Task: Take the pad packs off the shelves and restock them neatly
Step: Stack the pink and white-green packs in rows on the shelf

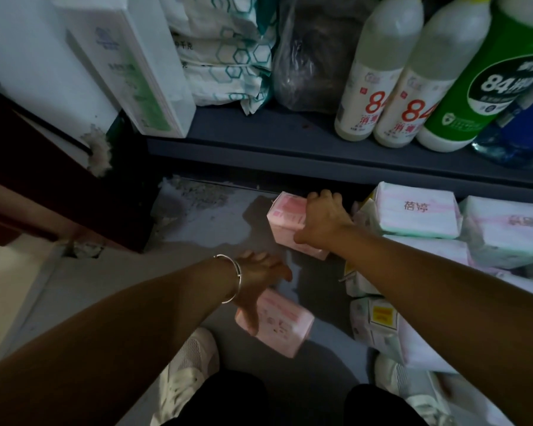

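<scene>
Two soft pink plastic-wrapped pad packs, left hand curled round the lower pack, right hand clasping the upper pack, glossy rectangular packs heaped beside.

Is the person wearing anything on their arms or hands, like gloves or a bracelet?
No gloves and no sleeves in view: both forearms are bare. The left hand has a thin silver bangle round its wrist. The right hand wears nothing that shows.

Hands each grip pink pad packs.
</scene>
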